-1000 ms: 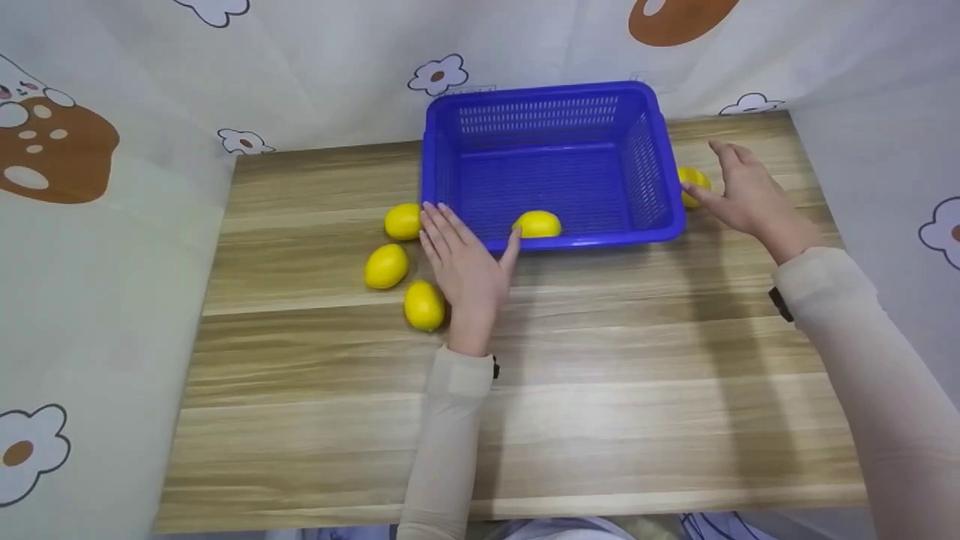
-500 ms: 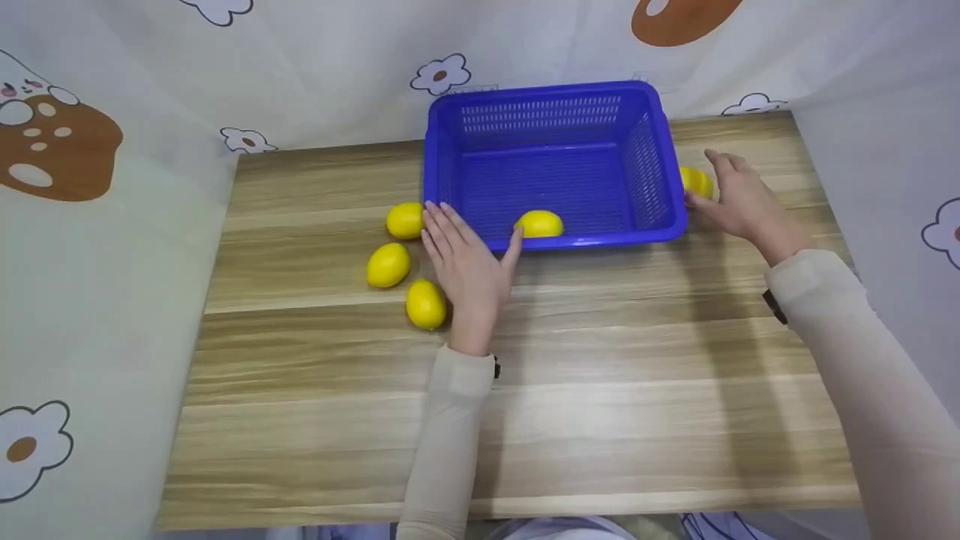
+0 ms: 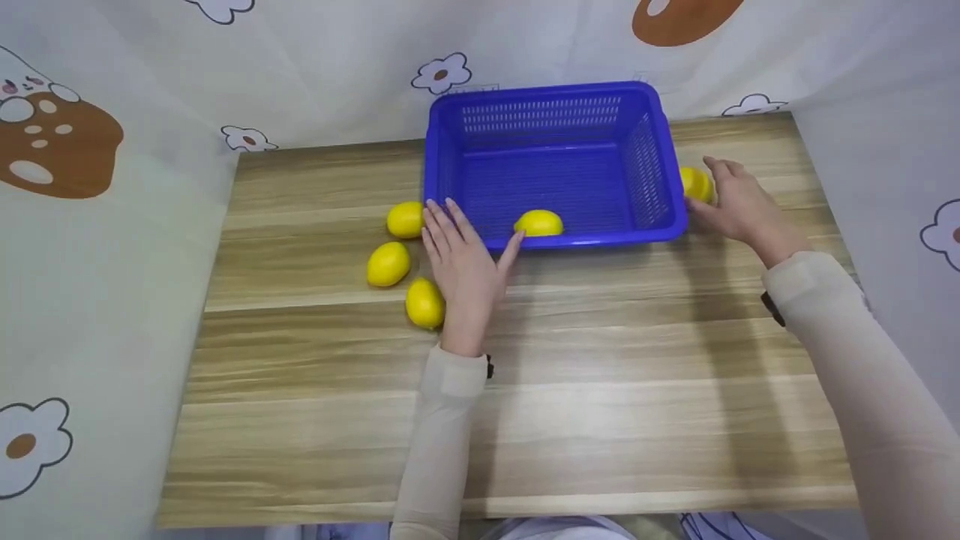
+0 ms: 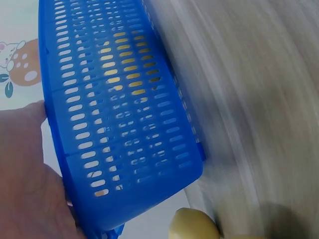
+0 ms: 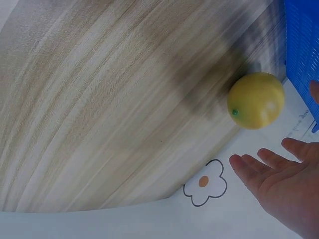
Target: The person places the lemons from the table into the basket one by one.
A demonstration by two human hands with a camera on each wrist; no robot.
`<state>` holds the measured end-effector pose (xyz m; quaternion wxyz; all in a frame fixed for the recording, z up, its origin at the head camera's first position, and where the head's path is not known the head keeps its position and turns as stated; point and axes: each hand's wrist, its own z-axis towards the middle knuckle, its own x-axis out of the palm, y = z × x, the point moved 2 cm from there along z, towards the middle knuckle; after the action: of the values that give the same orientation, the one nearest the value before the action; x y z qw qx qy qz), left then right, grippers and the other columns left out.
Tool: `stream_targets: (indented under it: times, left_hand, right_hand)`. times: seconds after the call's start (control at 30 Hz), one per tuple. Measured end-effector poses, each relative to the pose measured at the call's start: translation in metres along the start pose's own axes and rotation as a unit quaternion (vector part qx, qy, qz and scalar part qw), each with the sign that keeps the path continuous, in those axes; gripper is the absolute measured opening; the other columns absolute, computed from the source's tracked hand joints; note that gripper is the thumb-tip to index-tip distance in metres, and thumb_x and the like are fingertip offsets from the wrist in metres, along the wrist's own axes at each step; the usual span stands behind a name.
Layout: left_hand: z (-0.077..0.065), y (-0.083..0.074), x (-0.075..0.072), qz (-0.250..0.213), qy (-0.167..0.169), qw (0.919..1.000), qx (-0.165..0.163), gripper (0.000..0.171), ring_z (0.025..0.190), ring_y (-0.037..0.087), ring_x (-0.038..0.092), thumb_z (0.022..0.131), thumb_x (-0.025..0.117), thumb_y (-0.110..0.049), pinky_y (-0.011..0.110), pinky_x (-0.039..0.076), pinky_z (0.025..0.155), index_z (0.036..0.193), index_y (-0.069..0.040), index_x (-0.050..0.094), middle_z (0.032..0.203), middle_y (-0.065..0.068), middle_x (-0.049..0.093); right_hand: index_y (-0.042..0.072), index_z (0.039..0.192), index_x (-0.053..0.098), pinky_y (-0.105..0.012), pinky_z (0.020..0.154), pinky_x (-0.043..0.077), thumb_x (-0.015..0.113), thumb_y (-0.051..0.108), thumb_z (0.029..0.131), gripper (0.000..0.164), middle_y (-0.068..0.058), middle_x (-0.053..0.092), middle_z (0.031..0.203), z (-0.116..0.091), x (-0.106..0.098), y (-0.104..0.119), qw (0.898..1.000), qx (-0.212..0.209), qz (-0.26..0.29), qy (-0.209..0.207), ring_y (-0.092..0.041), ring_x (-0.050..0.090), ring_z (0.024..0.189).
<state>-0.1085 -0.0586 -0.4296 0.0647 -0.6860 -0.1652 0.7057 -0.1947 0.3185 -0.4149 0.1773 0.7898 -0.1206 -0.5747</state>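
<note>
A blue plastic basket stands at the back of the table with one lemon inside, near its front wall. My left hand rests on the basket's front left corner, fingers straight and thumb spread along the front rim. Left of that hand lie three lemons: one by the basket, one farther left and one beside the wrist. Past the basket's right wall, another lemon sits on the table. My right hand is beside it, fingers extended; the right wrist view shows a gap between fingertips and this lemon.
The wood-grain table ends at a patterned cloth behind and at both sides. In the left wrist view, the basket's slotted wall shows yellow through its holes.
My right hand has shifted slightly left and nearer to me, close by the lemon right of the basket. The left hand stays at the basket's corner, its wrist moving a little left.
</note>
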Motion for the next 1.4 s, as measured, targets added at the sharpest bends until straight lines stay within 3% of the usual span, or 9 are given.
stream_targets:
  times: [0.33,0.47,0.67,0.97,1.27,1.4]
  left_hand:
    - [-0.01,-0.003,-0.002,0.018,-0.002,0.9951,0.097,0.099,0.163,0.038,0.016,0.104,0.042,-0.07,0.051,0.005,0.133,0.166,0.004,0.02,0.173,0.026,0.019]
    - [-0.015,-0.004,0.001,0.018,0.006,0.9935,0.112,0.095,0.162,0.037,0.019,0.105,0.042,-0.069,0.053,0.007,0.133,0.167,0.0,0.021,0.173,0.024,0.023]
    - [-0.018,-0.002,0.006,0.027,-0.012,0.991,0.131,0.093,0.161,0.036,0.023,0.104,0.045,-0.068,0.054,0.01,0.133,0.166,-0.001,0.027,0.17,0.022,0.032]
    - [-0.017,0.001,0.013,0.009,-0.014,0.9914,0.13,0.076,0.162,0.036,0.019,0.11,0.039,-0.056,0.055,0.007,0.133,0.166,-0.005,0.03,0.172,0.017,0.03]
    - [-0.015,0.0,0.016,0.015,-0.017,0.9929,0.117,0.076,0.16,0.036,0.024,0.109,0.038,-0.06,0.055,0.007,0.133,0.166,-0.009,0.033,0.17,0.016,0.035]
    - [-0.015,-0.001,0.016,0.016,-0.006,0.9936,0.112,0.076,0.161,0.036,0.021,0.11,0.037,-0.06,0.054,0.005,0.133,0.166,-0.01,0.033,0.171,0.016,0.033]
  right_hand:
    - [-0.007,0.165,0.013,-0.076,0.12,0.022,0.053,0.043,0.106,0.087,-0.043,0.015,0.165,0.0,0.002,-0.004,1.0,-0.004,-0.005,-0.003,-0.065,0.022,0.149]
    - [-0.005,0.166,0.011,-0.077,0.119,0.021,0.052,0.047,0.106,0.089,-0.041,0.013,0.167,0.001,0.002,-0.004,1.0,0.002,-0.001,0.004,-0.064,0.02,0.15]
    - [-0.006,0.166,0.011,-0.077,0.119,0.021,0.052,0.048,0.106,0.091,-0.043,0.012,0.166,0.002,0.003,-0.008,1.0,0.003,-0.002,0.003,-0.064,0.02,0.149]
    - [-0.008,0.165,0.013,-0.076,0.12,0.022,0.054,0.044,0.106,0.088,-0.044,0.015,0.164,0.006,0.006,-0.012,1.0,-0.003,-0.003,0.002,-0.065,0.023,0.148]
    - [-0.012,0.162,0.016,-0.073,0.121,0.024,0.057,0.034,0.106,0.084,-0.047,0.02,0.16,0.011,0.011,-0.012,1.0,-0.016,-0.008,-0.005,-0.066,0.029,0.144]
    - [-0.012,0.163,0.015,-0.073,0.122,0.024,0.057,0.037,0.106,0.086,-0.047,0.019,0.161,0.013,0.012,-0.012,1.0,-0.011,-0.008,0.0,-0.065,0.029,0.144]
